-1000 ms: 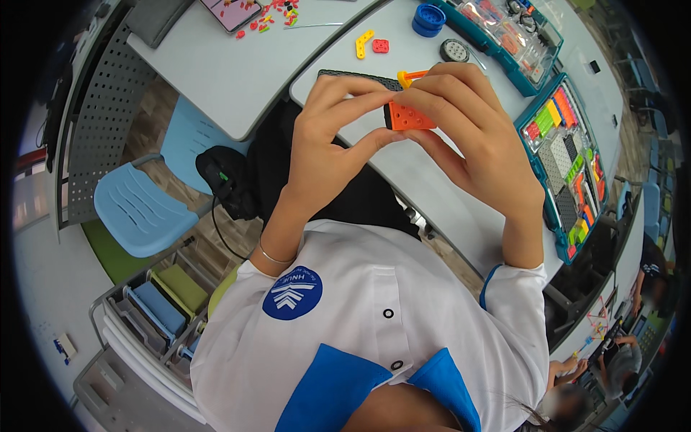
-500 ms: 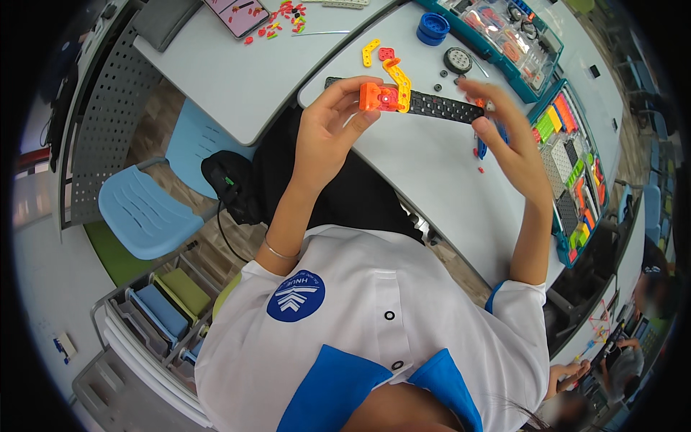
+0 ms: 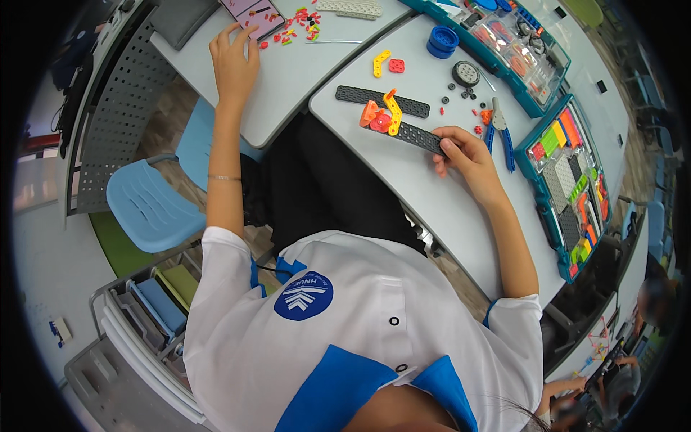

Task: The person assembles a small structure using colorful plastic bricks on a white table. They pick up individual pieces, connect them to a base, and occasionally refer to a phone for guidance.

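Note:
My right hand (image 3: 469,160) pinches one end of a black perforated beam (image 3: 416,137), held over the right-hand table. The beam's other end carries an orange block (image 3: 369,114), a red piece (image 3: 381,123) and a bent yellow bracket (image 3: 394,115). A second black beam (image 3: 360,94) lies just beyond it. At the far left my left hand (image 3: 235,61) has its fingers spread, the tips at the near edge of a tablet (image 3: 268,26) with a lit screen. Nothing is held in that hand. Small red and green connectors (image 3: 306,18) are scattered beside the tablet.
Blue-handled pliers (image 3: 498,133), a wheel (image 3: 466,73), blue rims (image 3: 442,42) and a yellow angled piece (image 3: 379,63) lie on the table. Two teal parts cases (image 3: 538,180) border it on the right. A blue chair (image 3: 151,209) stands left.
My left hand has let go of the assembly and moved left to the tablet. My right hand has brought the beam lower and nearer, uncovering the second beam behind.

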The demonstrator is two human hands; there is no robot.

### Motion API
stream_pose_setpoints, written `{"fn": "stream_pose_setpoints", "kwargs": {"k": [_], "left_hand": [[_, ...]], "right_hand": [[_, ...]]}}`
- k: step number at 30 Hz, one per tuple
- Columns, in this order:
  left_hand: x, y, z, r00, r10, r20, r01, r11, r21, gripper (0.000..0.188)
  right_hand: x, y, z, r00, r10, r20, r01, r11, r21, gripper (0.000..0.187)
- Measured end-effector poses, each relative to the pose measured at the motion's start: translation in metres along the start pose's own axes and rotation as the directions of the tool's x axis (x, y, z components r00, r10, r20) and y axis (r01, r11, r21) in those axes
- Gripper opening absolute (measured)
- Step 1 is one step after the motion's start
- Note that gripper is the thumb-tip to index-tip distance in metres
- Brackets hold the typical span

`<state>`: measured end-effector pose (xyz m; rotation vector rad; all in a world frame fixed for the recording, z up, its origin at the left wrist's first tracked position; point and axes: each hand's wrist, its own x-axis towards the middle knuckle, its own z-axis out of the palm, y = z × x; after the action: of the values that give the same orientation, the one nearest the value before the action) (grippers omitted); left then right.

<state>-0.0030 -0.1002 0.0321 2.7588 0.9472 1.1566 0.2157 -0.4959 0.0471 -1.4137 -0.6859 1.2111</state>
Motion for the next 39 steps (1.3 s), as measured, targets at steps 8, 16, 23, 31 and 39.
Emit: {"fn": "stream_pose_setpoints", "kwargs": {"k": [8, 16, 23, 31, 39], "left_hand": [[0.034, -0.050, 0.034, 0.997, -0.021, -0.075, 0.035, 0.983, 0.181, 0.041], [0.034, -0.052, 0.030, 0.997, 0.074, -0.030, -0.069, 0.988, 0.141, 0.061], [0.040, -0.065, 0.036, 0.999, 0.030, -0.040, -0.023, 0.987, 0.162, 0.065], [0.050, -0.074, 0.039, 0.997, 0.057, -0.052, -0.048, 0.987, 0.155, 0.063], [0.041, -0.066, 0.038, 0.994, 0.093, -0.050, -0.086, 0.987, 0.133, 0.059]], "right_hand": [[0.003, -0.004, -0.002, 0.999, 0.014, 0.048, -0.013, 1.000, -0.024, 0.027], [0.001, -0.006, -0.001, 0.996, 0.017, 0.082, -0.015, 1.000, -0.021, 0.026], [0.003, -0.001, -0.003, 0.995, -0.007, 0.101, 0.009, 1.000, -0.015, 0.026], [0.003, -0.001, -0.003, 0.994, -0.008, 0.106, 0.010, 1.000, -0.019, 0.026], [0.002, -0.003, -0.003, 0.995, -0.002, 0.103, 0.007, 0.999, -0.047, 0.026]]}}
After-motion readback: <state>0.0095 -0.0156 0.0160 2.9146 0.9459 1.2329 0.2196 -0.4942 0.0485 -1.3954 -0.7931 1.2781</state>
